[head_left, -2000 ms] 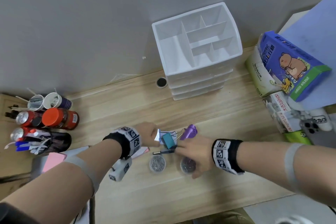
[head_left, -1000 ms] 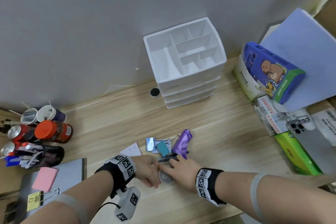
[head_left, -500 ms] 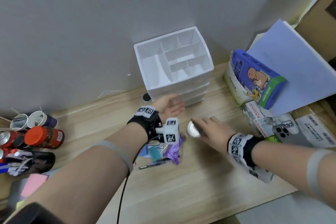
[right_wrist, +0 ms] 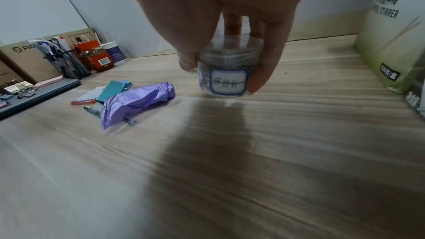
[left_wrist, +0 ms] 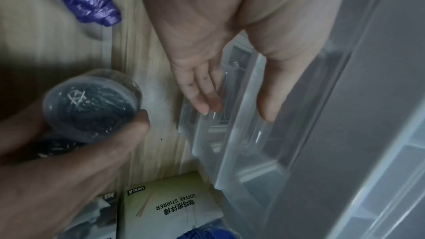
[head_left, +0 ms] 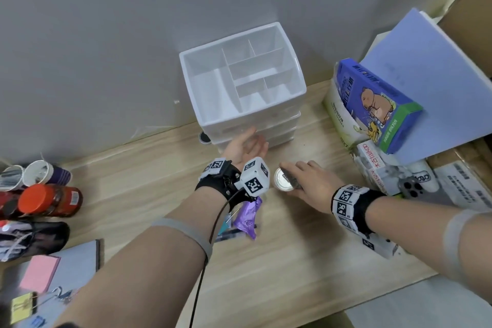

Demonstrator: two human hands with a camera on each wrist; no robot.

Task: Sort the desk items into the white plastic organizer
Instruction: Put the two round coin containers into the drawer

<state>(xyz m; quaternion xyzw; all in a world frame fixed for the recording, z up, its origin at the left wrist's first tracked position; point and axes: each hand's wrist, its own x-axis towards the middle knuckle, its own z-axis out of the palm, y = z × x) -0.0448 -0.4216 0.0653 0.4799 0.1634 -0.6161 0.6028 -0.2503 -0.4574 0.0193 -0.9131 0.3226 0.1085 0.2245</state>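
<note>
Now carrying clear labelled jar (right_wrist: pixel 226 74) of pins in right hand (head_left: pixel 306 184), fingers curled round it; left hand (head_left: pixel 246 148) flat-fingered, empty, at white plastic organizer (head_left: pixel 210 120) drawer front. Next, probably: pull drawer, drop jar in.

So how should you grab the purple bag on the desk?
Pinch the purple bag across its bunched middle, coming from above. It lies flat and crumpled on the desk, over a pen and beside a teal clip, so a top pinch probably lifts the bag alone.
</note>
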